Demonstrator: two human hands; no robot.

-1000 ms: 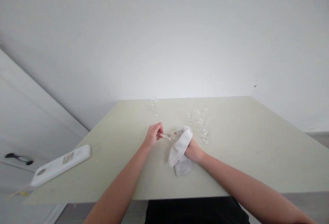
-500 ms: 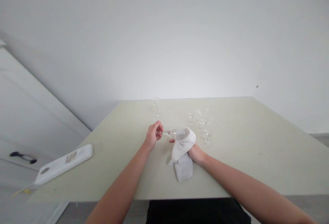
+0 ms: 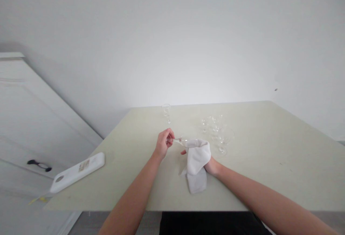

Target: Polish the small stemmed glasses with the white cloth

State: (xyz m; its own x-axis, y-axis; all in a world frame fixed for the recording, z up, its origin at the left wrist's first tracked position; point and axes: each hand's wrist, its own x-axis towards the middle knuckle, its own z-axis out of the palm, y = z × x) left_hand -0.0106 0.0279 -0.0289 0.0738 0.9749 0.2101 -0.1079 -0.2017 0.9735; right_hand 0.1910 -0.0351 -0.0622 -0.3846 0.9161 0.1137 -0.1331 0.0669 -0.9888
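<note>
My left hand is closed around the foot end of a clear stemmed glass, which lies sideways in the air above the table. A white cloth wraps the glass's bowl and hangs down toward the tabletop. My right hand holds the cloth against the bowl from beneath and the right; most of its fingers are hidden under the fabric, with one fingertip showing at the left. Beyond my left hand another stemmed glass stands upright. Several more clear glasses stand grouped behind my right hand.
The pale table reaches back to a white wall. A long white object resembling a power strip or plastic case lies at the table's left edge. Beside it stands a white cabinet with a dark handle.
The cloth has shifted over the bowl and now covers more of it, its upper fold turned toward me. The whole view has moved slightly. Both hands keep their hold.
</note>
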